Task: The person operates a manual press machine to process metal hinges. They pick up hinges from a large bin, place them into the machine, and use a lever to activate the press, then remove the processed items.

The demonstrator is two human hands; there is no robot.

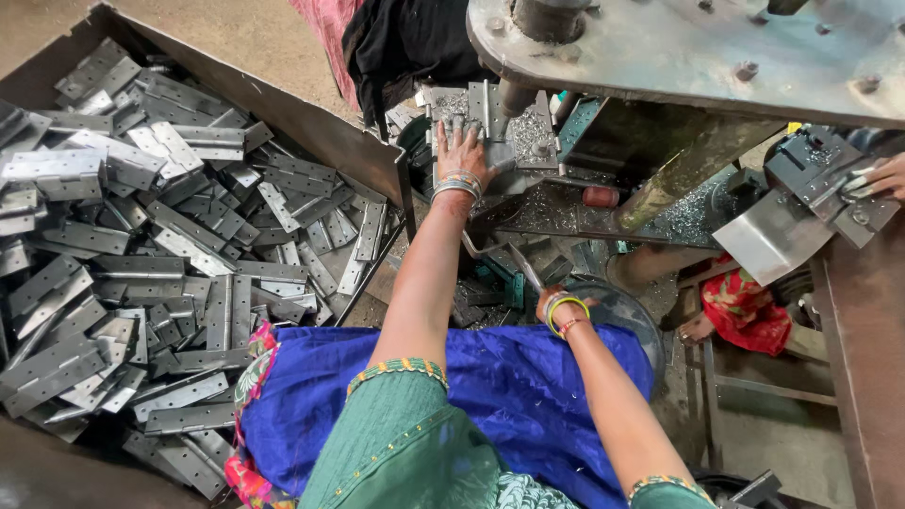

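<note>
The left hand lies open and flat on a small metal hinge plate on the far press bench, stiff, light, sharp-edged, best pinched by its long edges, while the right hand, near, hides its grip.

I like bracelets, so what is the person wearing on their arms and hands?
Both arms are bare below short green sleeves with patterned, beaded-looking trim. The left hand has a stack of silvery and coloured bangles at the wrist. The right hand wears a yellow-green bangle and a thin reddish one. No gloves on either.
</note>
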